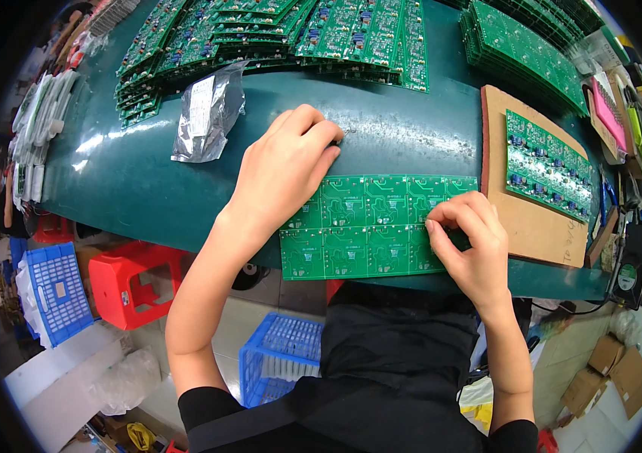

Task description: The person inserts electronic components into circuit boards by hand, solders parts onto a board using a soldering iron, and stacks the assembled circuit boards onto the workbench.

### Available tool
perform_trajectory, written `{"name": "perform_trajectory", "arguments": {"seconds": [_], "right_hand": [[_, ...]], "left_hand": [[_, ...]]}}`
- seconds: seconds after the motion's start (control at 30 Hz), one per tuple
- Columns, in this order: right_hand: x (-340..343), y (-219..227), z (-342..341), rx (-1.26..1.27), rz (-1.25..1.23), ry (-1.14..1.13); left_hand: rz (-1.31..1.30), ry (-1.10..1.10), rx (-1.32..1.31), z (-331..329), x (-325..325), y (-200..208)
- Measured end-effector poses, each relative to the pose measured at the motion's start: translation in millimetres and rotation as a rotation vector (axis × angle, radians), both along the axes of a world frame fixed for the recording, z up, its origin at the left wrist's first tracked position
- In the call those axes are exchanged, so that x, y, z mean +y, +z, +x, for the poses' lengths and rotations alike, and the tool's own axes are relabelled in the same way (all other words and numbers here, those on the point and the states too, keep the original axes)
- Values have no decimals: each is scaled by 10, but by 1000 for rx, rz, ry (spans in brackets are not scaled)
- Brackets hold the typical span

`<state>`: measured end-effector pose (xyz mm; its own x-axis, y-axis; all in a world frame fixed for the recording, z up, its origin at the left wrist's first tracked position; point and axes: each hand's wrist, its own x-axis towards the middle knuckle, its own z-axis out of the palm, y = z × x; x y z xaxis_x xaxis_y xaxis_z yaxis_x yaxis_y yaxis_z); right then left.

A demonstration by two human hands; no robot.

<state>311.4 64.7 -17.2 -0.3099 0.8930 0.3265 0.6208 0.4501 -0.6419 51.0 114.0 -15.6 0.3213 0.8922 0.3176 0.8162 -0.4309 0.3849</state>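
A green circuit board panel [366,249] with a grid of repeated sections lies at the table's front edge, in front of my body. My right hand [475,241] is over its right part, thumb and index finger pinched together; whatever is between them is too small to make out. My left hand [287,162] rests at the panel's upper left, fingers curled down and thumb close to them. Its fingertips are near a scatter of tiny silvery parts [404,140] on the table behind the panel. Anything in its grip is hidden.
Stacked populated boards [358,34] stand at the back, with another stack [521,49] at back right. A crumpled silver bag [209,113] lies left. On the right, a brown board [540,234] carries one populated panel [547,166]. A red stool [136,283] and blue crate [279,343] stand below.
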Motion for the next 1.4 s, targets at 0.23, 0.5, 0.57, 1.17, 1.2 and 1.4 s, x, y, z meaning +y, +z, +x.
{"name": "perform_trajectory", "arguments": {"seconds": [0.23,0.5,0.57,1.17,1.2,1.4], "right_hand": [[6,-4,11,0,-21,-6],[34,23,-13,-42,17,39],[49,42,-10,-53,9,58],[17,184,-108,-224,41,65],[21,194,-85,-217,9,73],[40,399,-32,264,-239,49]], "left_hand": [[29,-21,26,15,69,-9],[70,-33,-201,-44,89,23],[-55,-4,-308,-28,38,125],[-858,-92,-1040,195,-181,345],[-853,-95,-1035,212,-188,350],[-997,-150,-1195,334,-268,377]]}}
